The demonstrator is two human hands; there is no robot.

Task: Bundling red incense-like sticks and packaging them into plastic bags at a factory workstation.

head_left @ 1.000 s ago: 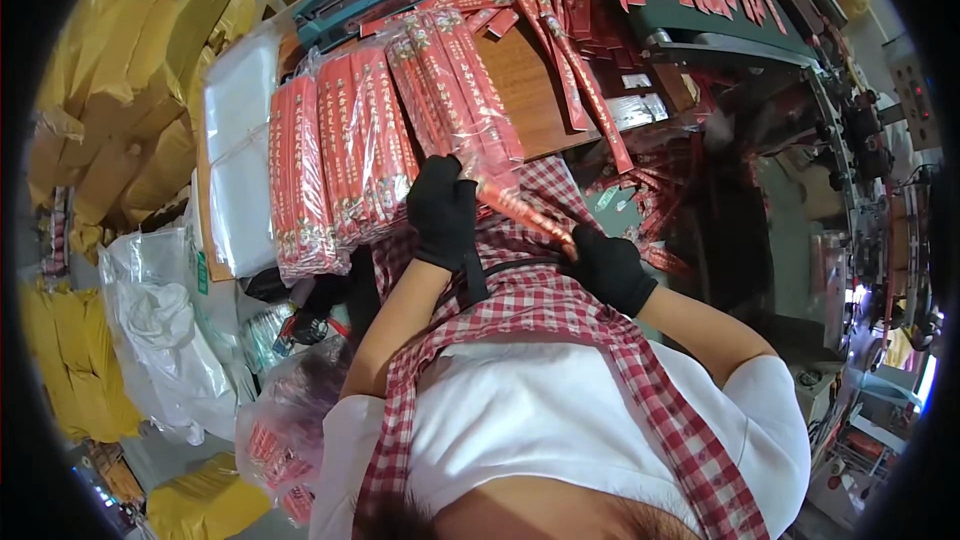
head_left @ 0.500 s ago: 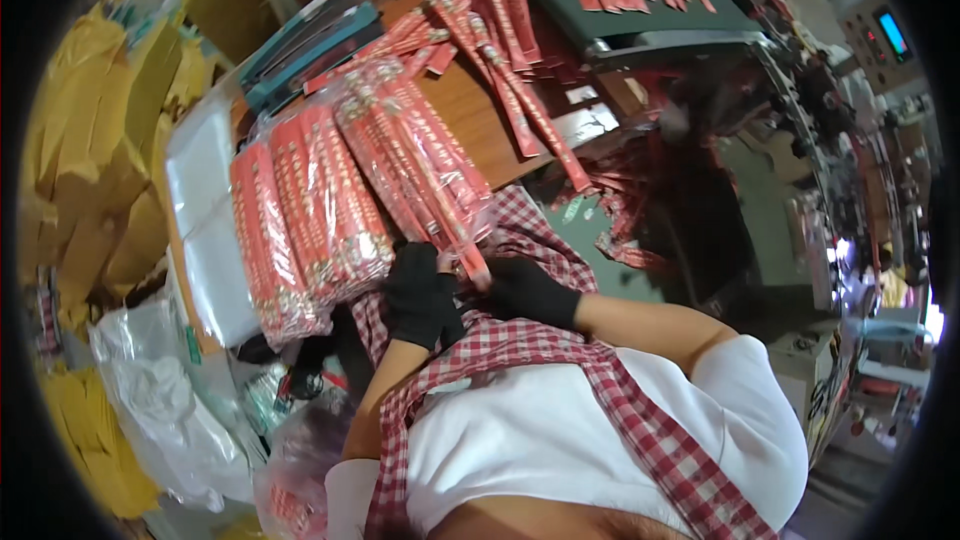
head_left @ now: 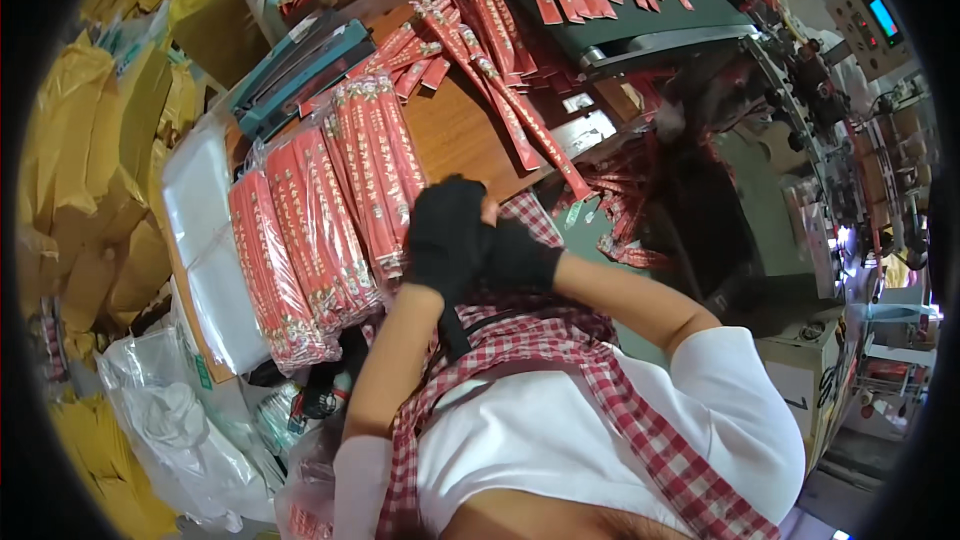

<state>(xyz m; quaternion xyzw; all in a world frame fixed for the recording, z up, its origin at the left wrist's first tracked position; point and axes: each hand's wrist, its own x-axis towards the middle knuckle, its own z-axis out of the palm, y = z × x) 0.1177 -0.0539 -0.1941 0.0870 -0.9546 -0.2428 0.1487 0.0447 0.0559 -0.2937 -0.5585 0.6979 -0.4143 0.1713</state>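
Conveyor (head_left: 690, 22) beyond | red packs (head_left: 318, 225) leftward | left hand (head_left: 445, 240), right hand (head_left: 520, 258) touching (grips hidden, can't tell)

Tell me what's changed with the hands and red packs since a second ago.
The right hand has moved left to meet the left hand; the red piece it gripped no longer shows, perhaps hidden. The rightmost bagged bundle lies straighter beside the other bundles. The loose packets and teal case stayed put.

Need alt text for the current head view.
A person's black-gloved left hand and right hand are close together before a checked apron; anything between them is hidden. At their left lie plastic-wrapped bundles of slim red packets; loose red packets lie on the wooden table and green belt beyond.
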